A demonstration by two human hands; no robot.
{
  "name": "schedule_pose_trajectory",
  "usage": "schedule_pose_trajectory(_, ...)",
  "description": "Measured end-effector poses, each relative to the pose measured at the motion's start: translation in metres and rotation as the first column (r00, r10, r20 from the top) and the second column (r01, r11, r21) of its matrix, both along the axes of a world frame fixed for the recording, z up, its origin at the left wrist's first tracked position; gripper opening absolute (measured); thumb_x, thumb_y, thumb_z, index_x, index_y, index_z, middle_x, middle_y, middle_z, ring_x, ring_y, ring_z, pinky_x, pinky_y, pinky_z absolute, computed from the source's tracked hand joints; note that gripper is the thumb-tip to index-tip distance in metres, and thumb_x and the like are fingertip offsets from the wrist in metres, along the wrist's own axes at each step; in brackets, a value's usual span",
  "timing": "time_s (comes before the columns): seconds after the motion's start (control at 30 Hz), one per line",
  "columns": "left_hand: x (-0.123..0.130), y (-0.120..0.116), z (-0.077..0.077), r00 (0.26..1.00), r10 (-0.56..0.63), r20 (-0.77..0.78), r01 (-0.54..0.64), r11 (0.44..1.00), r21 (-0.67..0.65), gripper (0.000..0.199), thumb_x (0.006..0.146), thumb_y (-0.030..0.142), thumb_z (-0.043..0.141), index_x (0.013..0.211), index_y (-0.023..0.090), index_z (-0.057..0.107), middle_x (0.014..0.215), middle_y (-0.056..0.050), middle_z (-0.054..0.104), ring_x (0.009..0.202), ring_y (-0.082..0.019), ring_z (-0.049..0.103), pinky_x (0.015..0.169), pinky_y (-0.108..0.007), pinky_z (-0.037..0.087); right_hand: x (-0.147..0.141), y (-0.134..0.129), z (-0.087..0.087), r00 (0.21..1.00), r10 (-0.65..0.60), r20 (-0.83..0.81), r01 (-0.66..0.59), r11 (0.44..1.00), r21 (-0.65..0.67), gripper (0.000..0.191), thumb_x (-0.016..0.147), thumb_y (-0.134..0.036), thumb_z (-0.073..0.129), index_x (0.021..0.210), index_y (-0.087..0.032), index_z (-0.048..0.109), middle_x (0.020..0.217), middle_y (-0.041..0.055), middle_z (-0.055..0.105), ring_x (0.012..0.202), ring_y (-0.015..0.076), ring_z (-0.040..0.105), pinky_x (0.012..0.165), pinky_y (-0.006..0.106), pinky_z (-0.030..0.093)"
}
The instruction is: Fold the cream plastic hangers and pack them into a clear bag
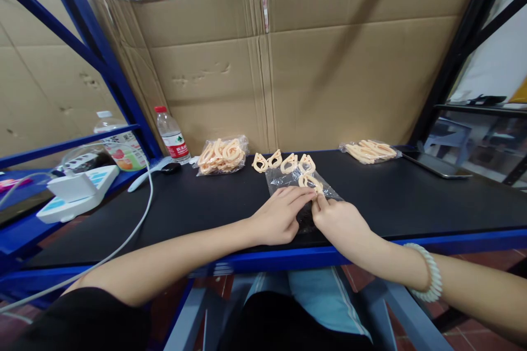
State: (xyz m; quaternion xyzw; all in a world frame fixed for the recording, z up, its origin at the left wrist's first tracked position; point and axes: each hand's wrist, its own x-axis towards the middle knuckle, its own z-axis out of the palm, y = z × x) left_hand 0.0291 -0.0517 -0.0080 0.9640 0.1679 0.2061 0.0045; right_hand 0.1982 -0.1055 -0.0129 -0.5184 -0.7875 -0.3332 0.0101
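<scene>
At the middle of the table's front, both hands meet over a cream-coloured, loop-shaped plastic clip (309,182). The fingers of my left hand (280,215) reach across to its lower end, fingertips pressed together against it. My right hand (341,226) is closed, pinching the same end from the other side. Under the clip and the hands lies a clear plastic bag (276,180), partly hidden by them. Several more cream clips (289,163) of the same shape stand in a row along the bag's far edge.
A full bag of cream clips (222,155) lies at the back left, another packed bag (369,151) at the back right. Near the left are a water bottle (172,136), a white power strip (78,197) and a loose cable (144,216). A phone-like flat device (436,163) sits far right. Cardboard (349,66) walls the back.
</scene>
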Motion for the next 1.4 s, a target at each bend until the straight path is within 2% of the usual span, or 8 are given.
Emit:
schedule_pose_trajectory(0.27, 0.000, 0.001, 0.001, 1.000, -0.003, 0.005, 0.003, 1.000, -0.015, 0.072, 0.067, 0.008, 0.045, 0.137, 0.014, 0.032, 0.141, -0.014, 0.040, 0.130, -0.026, 0.036, 0.107, -0.044, 0.033, 0.011, 0.005, 0.017, 0.989, 0.118, -0.089, -0.124, 0.990, -0.065, 0.020, 0.077, 0.002, 0.056, 0.088, -0.006, 0.070, 0.073, 0.0126, 0.070, 0.061, 0.0212, 0.067, 0.049, 0.025, 0.042)
schedule_pose_trajectory(0.4, -0.001, 0.002, 0.001, 1.000, 0.005, -0.021, -0.005, 1.000, -0.012, 0.071, 0.067, 0.008, 0.045, 0.137, 0.014, 0.033, 0.142, -0.014, 0.039, 0.130, -0.027, 0.036, 0.106, -0.044, 0.034, 0.035, 0.013, 0.041, 0.890, 0.286, -0.355, -0.320, 0.946, -0.041, 0.020, 0.088, -0.027, 0.057, 0.078, -0.017, 0.071, 0.069, 0.0034, 0.070, 0.061, 0.0155, 0.064, 0.054, 0.023, 0.039)
schedule_pose_trajectory(0.53, 0.000, 0.002, 0.003, 0.999, 0.007, -0.034, -0.008, 1.000, -0.017, 0.070, 0.068, 0.007, 0.044, 0.137, 0.014, 0.033, 0.142, -0.013, 0.039, 0.130, -0.026, 0.036, 0.105, -0.043, 0.035, 0.063, 0.068, 0.065, 0.883, 0.209, -0.421, -0.169, 0.977, 0.131, 0.030, 0.093, -0.027, 0.044, 0.089, -0.014, 0.071, 0.079, 0.0073, 0.071, 0.071, 0.0189, 0.064, 0.064, 0.027, 0.041)
schedule_pose_trajectory(0.7, 0.000, 0.002, 0.004, 1.000, -0.001, -0.029, 0.000, 1.000, -0.020, 0.070, 0.068, 0.006, 0.044, 0.138, 0.015, 0.033, 0.142, -0.013, 0.040, 0.131, -0.025, 0.035, 0.107, -0.043, 0.033, 0.086, 0.165, 0.053, 0.931, 0.273, -0.243, -0.327, 0.919, -0.219, 0.046, 0.080, -0.002, 0.048, 0.124, -0.010, 0.057, 0.124, 0.0132, 0.060, 0.111, 0.0224, 0.054, 0.087, 0.030, 0.042)
schedule_pose_trajectory(0.87, -0.002, 0.003, 0.003, 0.999, -0.014, -0.038, 0.014, 1.000, -0.015, 0.068, 0.069, 0.007, 0.043, 0.137, 0.013, 0.033, 0.141, -0.014, 0.041, 0.130, -0.026, 0.037, 0.106, -0.043, 0.035, 0.088, 0.204, 0.025, 0.943, 0.215, -0.252, -0.302, 0.872, -0.385, 0.072, 0.070, 0.010, 0.046, 0.138, -0.013, 0.042, 0.144, 0.0122, 0.041, 0.129, 0.0233, 0.039, 0.099, 0.032, 0.036)
schedule_pose_trajectory(1.13, -0.002, 0.003, 0.002, 0.999, -0.020, -0.050, 0.018, 0.999, -0.036, 0.067, 0.072, 0.009, 0.044, 0.137, 0.015, 0.033, 0.141, -0.014, 0.040, 0.128, -0.027, 0.039, 0.103, -0.043, 0.037, 0.123, 0.164, 0.029, 0.949, 0.166, -0.267, -0.273, 0.858, -0.436, 0.026, 0.087, -0.011, 0.047, 0.101, -0.010, 0.069, 0.093, 0.0110, 0.070, 0.081, 0.0180, 0.063, 0.077, 0.025, 0.046)
schedule_pose_trajectory(1.23, -0.002, 0.004, 0.002, 0.999, -0.025, -0.043, 0.022, 0.998, -0.051, 0.068, 0.071, 0.009, 0.044, 0.138, 0.017, 0.032, 0.142, -0.013, 0.040, 0.128, -0.027, 0.039, 0.104, -0.044, 0.036, 0.139, 0.125, 0.016, 0.933, 0.227, -0.279, -0.304, 0.913, -0.273, 0.030, 0.092, -0.014, 0.042, 0.108, -0.007, 0.067, 0.100, 0.0150, 0.066, 0.087, 0.0206, 0.063, 0.081, 0.030, 0.048)
schedule_pose_trajectory(1.4, -0.001, 0.005, 0.001, 0.999, -0.030, -0.027, 0.028, 0.997, -0.070, 0.068, 0.071, 0.006, 0.043, 0.138, 0.018, 0.033, 0.141, -0.012, 0.041, 0.128, -0.025, 0.040, 0.105, -0.043, 0.036, 0.147, 0.044, -0.002, 0.872, 0.363, -0.330, -0.414, 0.905, -0.097, 0.029, 0.095, -0.017, 0.041, 0.109, -0.011, 0.066, 0.106, 0.0129, 0.065, 0.093, 0.0199, 0.063, 0.084, 0.033, 0.052)
